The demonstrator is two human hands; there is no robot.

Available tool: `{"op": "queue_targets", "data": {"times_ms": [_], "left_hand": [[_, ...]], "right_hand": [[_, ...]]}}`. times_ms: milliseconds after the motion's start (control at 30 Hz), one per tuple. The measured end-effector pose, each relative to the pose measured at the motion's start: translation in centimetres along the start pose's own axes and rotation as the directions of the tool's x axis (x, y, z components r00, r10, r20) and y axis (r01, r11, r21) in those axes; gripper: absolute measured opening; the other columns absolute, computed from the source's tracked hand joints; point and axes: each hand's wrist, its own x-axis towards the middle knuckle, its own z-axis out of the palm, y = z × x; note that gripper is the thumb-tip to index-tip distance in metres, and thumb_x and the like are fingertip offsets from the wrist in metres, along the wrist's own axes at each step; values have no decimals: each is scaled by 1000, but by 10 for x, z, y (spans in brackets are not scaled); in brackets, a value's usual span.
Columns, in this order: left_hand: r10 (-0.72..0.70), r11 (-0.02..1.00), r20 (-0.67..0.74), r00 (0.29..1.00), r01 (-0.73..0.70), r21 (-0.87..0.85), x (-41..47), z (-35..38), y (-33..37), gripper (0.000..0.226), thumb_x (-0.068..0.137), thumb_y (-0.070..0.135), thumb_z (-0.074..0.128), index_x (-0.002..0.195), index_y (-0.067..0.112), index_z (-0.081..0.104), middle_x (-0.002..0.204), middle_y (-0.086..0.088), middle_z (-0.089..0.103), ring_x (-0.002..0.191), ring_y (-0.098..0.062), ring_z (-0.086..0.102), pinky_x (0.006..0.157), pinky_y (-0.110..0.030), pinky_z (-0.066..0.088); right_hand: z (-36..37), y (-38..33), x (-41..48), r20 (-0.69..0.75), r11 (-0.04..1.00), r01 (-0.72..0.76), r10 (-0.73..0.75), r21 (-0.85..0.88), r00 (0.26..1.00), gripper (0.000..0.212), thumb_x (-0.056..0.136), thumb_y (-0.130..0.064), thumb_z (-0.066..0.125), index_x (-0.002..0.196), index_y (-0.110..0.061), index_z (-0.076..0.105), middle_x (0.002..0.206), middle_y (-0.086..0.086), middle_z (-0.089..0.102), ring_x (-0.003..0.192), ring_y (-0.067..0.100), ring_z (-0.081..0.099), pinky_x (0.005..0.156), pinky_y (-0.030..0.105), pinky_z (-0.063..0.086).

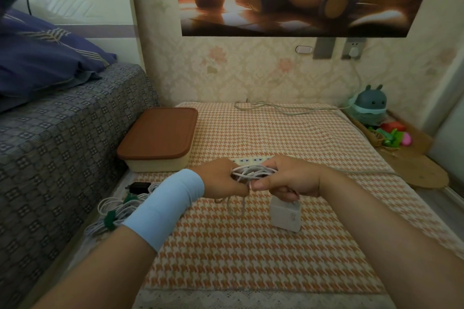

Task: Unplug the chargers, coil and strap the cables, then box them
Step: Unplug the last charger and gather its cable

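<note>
My left hand and my right hand meet above the middle of the table and both grip a coil of white cable. A loose length of that cable hangs below my hands. A white charger block hangs just under my right hand, above the checked tablecloth. A white power strip lies behind my hands, mostly hidden. A storage box with a brown lid stands shut at the table's left. Coiled white cables with green straps and a black charger lie at the left edge.
A bed with a grey patterned cover borders the table on the left. A grey cable runs along the back up to a wall socket with a white plug. A teal toy figure and colourful toys sit at the right.
</note>
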Motion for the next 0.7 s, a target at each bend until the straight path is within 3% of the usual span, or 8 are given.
{"op": "queue_targets", "data": {"times_ms": [100, 167, 267, 333, 400, 567, 700], "left_hand": [[-62, 973, 45, 997, 71, -220, 0, 4, 4, 24, 91, 35, 60, 100, 16, 72, 94, -1, 74, 85, -21, 67, 75, -31, 51], [-53, 899, 106, 993, 93, -427, 0, 5, 5, 22, 95, 36, 54, 96, 20, 69, 92, -3, 77, 86, -23, 73, 74, -31, 56], [-70, 867, 45, 997, 83, -492, 2, 3, 2, 32, 94, 28, 53, 67, 10, 59, 61, -11, 66, 64, -34, 68, 62, -34, 54], [-55, 796, -9, 998, 38, -605, 6, 4, 0, 38, 96, 25, 56, 62, 11, 49, 50, -6, 50, 46, -25, 54, 62, -39, 55], [-44, 728, -68, 997, -15, -686, 10, 4, -2, 41, 97, 30, 59, 62, 13, 47, 50, -3, 41, 43, -20, 46, 61, -36, 52], [-98, 516, -156, 983, -84, -853, 17, 10, -1, 31, 96, 33, 59, 73, 13, 52, 53, -1, 39, 44, -18, 44, 61, -36, 52], [-162, 390, -255, 953, -176, -904, 19, 12, 6, 28, 96, 34, 60, 78, 13, 58, 62, 0, 43, 49, -18, 50, 56, -34, 52]], "right_hand": [[-3, 2, 0, -133, 996, 45, -55, -78, 990, 5, 93, -14, 70, 91, -11, 74, 60, 14, 56, 47, 19, 52, 51, 28, 45], [-5, 5, 3, -255, 991, 51, -82, -124, 964, 8, 91, -16, 74, 97, -11, 77, 73, 15, 66, 60, 23, 64, 59, 34, 56], [-9, 12, 4, -428, 947, 30, -173, -321, 887, 11, 86, -29, 79, 95, -22, 78, 84, 5, 73, 74, 21, 70, 71, 43, 58], [-9, 16, 3, -449, 940, 58, -214, -335, 868, 12, 88, -30, 77, 98, -24, 76, 84, 1, 73, 76, 17, 70, 73, 40, 58], [-5, 16, 3, -426, 942, 68, -212, -329, 879, 12, 92, -30, 72, 103, -25, 72, 85, -1, 72, 75, 12, 69, 73, 36, 57], [2, 16, 12, -362, 912, -46, -114, -407, 925, 30, 103, -41, 51, 101, -13, 61, 93, 11, 68, 86, 31, 65, 77, 46, 51], [15, 9, 18, -386, 985, 0, -68, -174, 920, 27, 106, -36, 46, 90, -17, 55, 80, 7, 63, 71, 18, 60, 73, 35, 47]]}}
